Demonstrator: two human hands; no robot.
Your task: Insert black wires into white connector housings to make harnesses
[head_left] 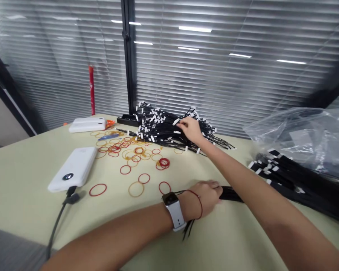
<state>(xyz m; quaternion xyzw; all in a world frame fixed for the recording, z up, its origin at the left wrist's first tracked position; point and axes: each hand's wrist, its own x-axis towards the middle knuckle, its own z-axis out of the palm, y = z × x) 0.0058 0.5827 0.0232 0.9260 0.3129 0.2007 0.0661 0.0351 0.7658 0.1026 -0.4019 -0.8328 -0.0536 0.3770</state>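
My left hand is closed on a bundle of black cables lying on the table near me; the bundle's loose ends stick out under my wrist, which wears a white watch. My right hand reaches far across to a big heap of black cables with white tags at the back of the table, its fingers pinched on cables at the top of the heap. Red and yellow rubber bands lie scattered left of my hands.
A white power bank with a grey cord lies at the left. Two white devices sit near the window, next to a red pole. At the right, a clear plastic bag covers bundled black cables.
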